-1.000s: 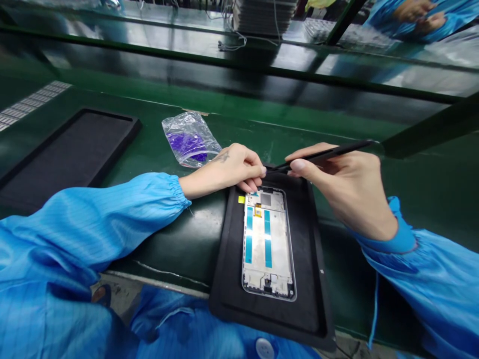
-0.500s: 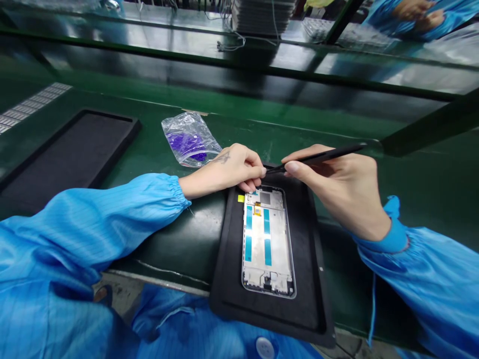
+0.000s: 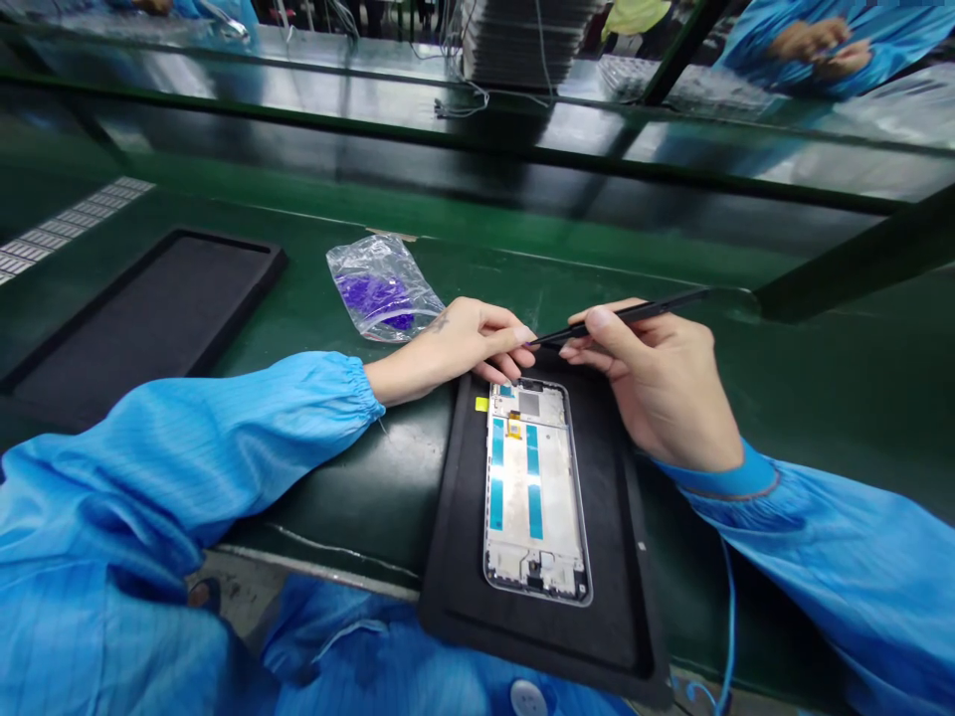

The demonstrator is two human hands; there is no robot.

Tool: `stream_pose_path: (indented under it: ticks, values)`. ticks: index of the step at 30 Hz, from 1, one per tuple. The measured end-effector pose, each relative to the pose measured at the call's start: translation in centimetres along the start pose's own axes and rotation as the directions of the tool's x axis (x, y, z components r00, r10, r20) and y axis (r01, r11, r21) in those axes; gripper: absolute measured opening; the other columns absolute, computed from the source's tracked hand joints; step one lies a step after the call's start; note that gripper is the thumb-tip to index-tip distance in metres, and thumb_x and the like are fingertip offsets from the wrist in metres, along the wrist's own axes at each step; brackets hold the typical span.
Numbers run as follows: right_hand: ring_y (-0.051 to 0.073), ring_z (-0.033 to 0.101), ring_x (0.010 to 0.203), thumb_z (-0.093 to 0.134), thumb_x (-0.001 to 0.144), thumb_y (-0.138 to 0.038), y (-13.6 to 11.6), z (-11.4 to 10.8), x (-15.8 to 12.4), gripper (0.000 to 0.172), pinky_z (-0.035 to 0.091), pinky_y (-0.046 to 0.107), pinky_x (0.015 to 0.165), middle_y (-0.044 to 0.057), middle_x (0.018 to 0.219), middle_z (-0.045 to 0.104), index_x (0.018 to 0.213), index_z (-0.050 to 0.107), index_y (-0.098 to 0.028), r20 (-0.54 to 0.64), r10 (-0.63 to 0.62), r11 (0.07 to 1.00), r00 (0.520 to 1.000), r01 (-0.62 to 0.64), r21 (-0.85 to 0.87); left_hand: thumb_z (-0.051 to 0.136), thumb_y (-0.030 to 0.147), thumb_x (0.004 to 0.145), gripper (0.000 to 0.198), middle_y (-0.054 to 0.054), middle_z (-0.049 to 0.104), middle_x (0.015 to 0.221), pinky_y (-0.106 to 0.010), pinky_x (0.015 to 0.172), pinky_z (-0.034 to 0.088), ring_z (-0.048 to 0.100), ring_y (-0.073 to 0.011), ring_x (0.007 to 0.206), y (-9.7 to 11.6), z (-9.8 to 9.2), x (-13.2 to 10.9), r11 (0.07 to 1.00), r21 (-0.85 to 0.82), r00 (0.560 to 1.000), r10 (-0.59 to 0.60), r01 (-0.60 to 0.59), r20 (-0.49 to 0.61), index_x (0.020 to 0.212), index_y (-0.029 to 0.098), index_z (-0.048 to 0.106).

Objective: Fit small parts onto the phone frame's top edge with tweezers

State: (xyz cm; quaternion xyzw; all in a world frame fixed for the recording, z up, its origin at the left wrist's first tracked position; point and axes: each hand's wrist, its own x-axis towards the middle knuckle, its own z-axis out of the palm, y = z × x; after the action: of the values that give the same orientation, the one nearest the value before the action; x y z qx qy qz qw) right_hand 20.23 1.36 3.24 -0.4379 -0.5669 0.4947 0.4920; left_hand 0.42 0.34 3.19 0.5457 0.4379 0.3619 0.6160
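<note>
A phone frame [image 3: 559,497] lies in a black tray [image 3: 463,587] near the body. By its far end, the right hand [image 3: 675,388] grips tweezers [image 3: 653,309] in closed fingers, their tip at the left hand's [image 3: 463,343] pinched thumb and forefinger, any piece there too small to identify. Beyond lies a plastic bag [image 3: 384,261].

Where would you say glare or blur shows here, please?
Head view: glints on teal strips of the phone frame; head view: pale sheen on green tabletop, left of the frame's black tray; head view: co-worker's hands, top right, look blurred.
</note>
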Motion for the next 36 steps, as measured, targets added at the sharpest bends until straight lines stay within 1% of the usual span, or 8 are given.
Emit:
stream_pose_path:
  ticks: [6, 15, 22, 25, 27, 30, 32, 36]
  values:
    - [0.014, 0.066, 0.067, 0.091, 0.07, -0.048, 0.3, 0.0, -0.1, 0.037, 0.059, 0.023, 0.066, 0.001, 0.073, 0.067, 0.084, 0.074, -0.019, -0.015, 0.016, 1.0, 1.0, -0.016, 0.016, 0.061, 0.016, 0.096, 0.013, -0.008, 0.074, 0.086, -0.015, 0.061, 0.055, 0.068, -0.0071, 0.068, 0.1, 0.0, 0.0, 0.999, -0.028, 1.0, -0.015, 0.015, 0.0, 0.09, 0.007, 0.069]
    - [0.016, 0.067, 0.069, 0.086, 0.077, -0.046, 0.3, 0.0, -0.3, 0.031, 0.06, 0.027, 0.066, 0.002, 0.076, 0.068, 0.086, 0.072, -0.019, 0.007, -0.083, 0.993, 0.996, 0.084, -0.082, 0.062, 0.013, 0.094, 0.014, -0.005, 0.072, 0.078, -0.016, 0.062, 0.055, 0.068, -0.0075, 0.066, 0.1, 0.1, 0.2, 0.999, -0.035, 1.0, -0.027, 0.027, -0.005, 0.083, 0.008, 0.067]
    - [0.017, 0.066, 0.067, 0.085, 0.08, -0.043, 0.0, 0.0, -0.2, 0.027, 0.056, 0.027, 0.065, 0.001, 0.072, 0.067, 0.083, 0.073, -0.019, 0.023, -0.13, 0.983, 0.991, 0.132, -0.125, 0.062, 0.014, 0.094, 0.012, -0.006, 0.071, 0.08, -0.016, 0.06, 0.055, 0.067, -0.0075, 0.066, 0.2, 0.1, 0.1, 1.0, 0.018, 1.0, -0.022, 0.022, 0.002, 0.085, 0.007, 0.068]
    - [0.018, 0.065, 0.068, 0.081, 0.085, -0.041, -0.1, -0.3, -0.5, 0.022, 0.055, 0.029, 0.065, 0.001, 0.073, 0.067, 0.081, 0.072, -0.021, 0.068, -0.192, 0.957, 0.979, 0.202, -0.21, 0.059, 0.018, 0.096, 0.013, -0.006, 0.071, 0.087, -0.017, 0.057, 0.055, 0.066, -0.0078, 0.066, -0.4, 0.1, 0.2, 0.998, 0.033, 0.998, 0.049, -0.047, -0.043, 0.093, 0.009, 0.068]
    - [0.018, 0.065, 0.068, 0.078, 0.088, -0.039, -0.2, -0.5, -1.0, 0.02, 0.053, 0.03, 0.065, 0.001, 0.074, 0.067, 0.082, 0.072, -0.021, 0.117, -0.217, 0.927, 0.969, 0.243, -0.286, 0.057, 0.023, 0.097, 0.015, -0.005, 0.071, 0.09, -0.017, 0.055, 0.052, 0.064, -0.0076, 0.065, -1.1, 0.0, 0.3, 0.984, 0.071, 0.977, 0.171, -0.163, -0.128, 0.097, 0.011, 0.067]
    - [0.018, 0.065, 0.072, 0.074, 0.091, -0.034, -0.2, -0.7, -1.8, 0.014, 0.051, 0.028, 0.064, 0.002, 0.081, 0.069, 0.086, 0.073, -0.021, 0.179, -0.243, 0.867, 0.953, 0.296, -0.401, 0.055, 0.027, 0.098, 0.017, -0.003, 0.071, 0.09, -0.02, 0.066, 0.05, 0.063, -0.0097, 0.075, -1.9, -0.2, 0.2, 0.895, 0.295, 0.897, 0.399, -0.334, -0.193, 0.097, 0.014, 0.067]
    - [0.017, 0.065, 0.074, 0.073, 0.091, -0.031, -0.1, -0.8, -2.2, 0.012, 0.05, 0.026, 0.062, 0.002, 0.085, 0.07, 0.088, 0.074, -0.02, 0.208, -0.263, 0.827, 0.942, 0.331, -0.454, 0.054, 0.026, 0.098, 0.017, -0.001, 0.071, 0.09, -0.025, 0.078, 0.048, 0.062, -0.0126, 0.084, -2.2, -0.3, 0.0, 0.785, 0.5, 0.865, 0.485, -0.365, -0.13, 0.095, 0.017, 0.068]
    - [0.015, 0.065, 0.073, 0.071, 0.092, -0.027, 0.1, -0.9, -2.4, 0.008, 0.05, 0.023, 0.059, 0.002, 0.086, 0.07, 0.089, 0.075, -0.02, 0.261, -0.298, 0.778, 0.918, 0.392, -0.492, 0.052, 0.021, 0.097, 0.018, 0.0, 0.072, 0.094, -0.033, 0.088, 0.042, 0.057, -0.0181, 0.091, -2.4, -0.1, -0.4, 0.616, 0.716, 0.888, 0.46, -0.327, 0.009, 0.095, 0.019, 0.07]
